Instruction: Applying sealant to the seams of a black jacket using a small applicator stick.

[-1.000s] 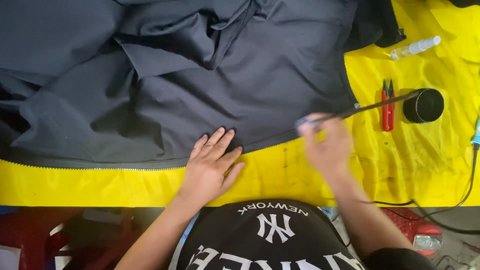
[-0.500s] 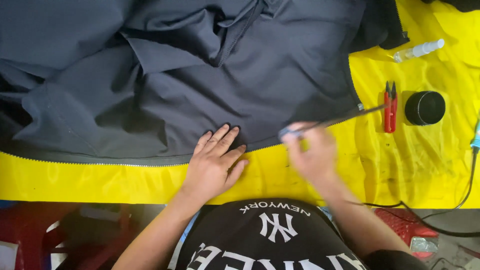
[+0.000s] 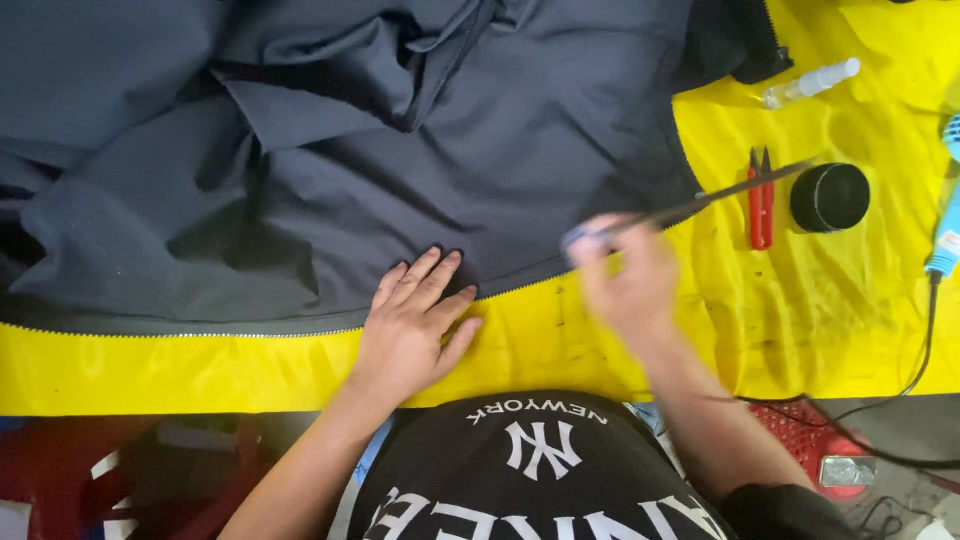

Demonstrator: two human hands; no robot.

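A large dark grey garment (image 3: 330, 150) with a zipper along its lower edge lies spread over a yellow cloth-covered table (image 3: 150, 370). My left hand (image 3: 412, 322) rests flat, fingers apart, on the garment's hem beside the zipper. My right hand (image 3: 625, 272) is blurred by motion above the yellow cloth near the hem and grips a thin long dark tool (image 3: 720, 195) that points up and to the right.
Red thread snips (image 3: 761, 198), a black round tub (image 3: 830, 197) and a clear small spray bottle (image 3: 810, 82) lie at the right. A blue corded tool (image 3: 947, 225) sits at the right edge, its cable trailing down. A red basket (image 3: 805, 430) is below the table.
My right hand has moved leftward with the thin tool, away from the black tub and towards the garment's hem. The left hand has stayed flat in place.
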